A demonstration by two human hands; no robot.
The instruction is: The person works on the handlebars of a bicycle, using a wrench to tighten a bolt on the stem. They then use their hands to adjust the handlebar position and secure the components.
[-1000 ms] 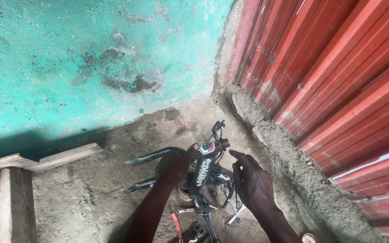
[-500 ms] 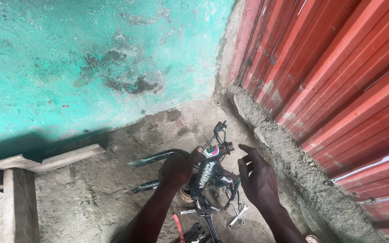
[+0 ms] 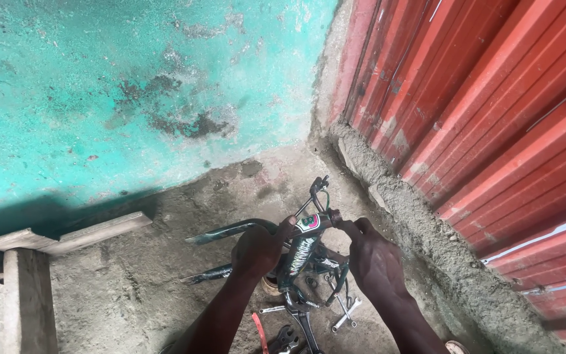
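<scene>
In the lower middle of the frame, the left hand [image 3: 260, 249] is wrapping its fingers around a dark green bicycle frame [image 3: 299, 252] standing on the concrete floor [image 3: 132, 288]. The right hand [image 3: 375, 259] is closing on the frame's top end just beside it. Wrenches [image 3: 345, 314] are lying below. A wooden bench [image 3: 27, 288] is sitting at lower left.

We reach both forearms forward; our left hand [image 3: 259, 250] is curled shut (thumb up), our right hand [image 3: 373, 262] gripping too.
</scene>
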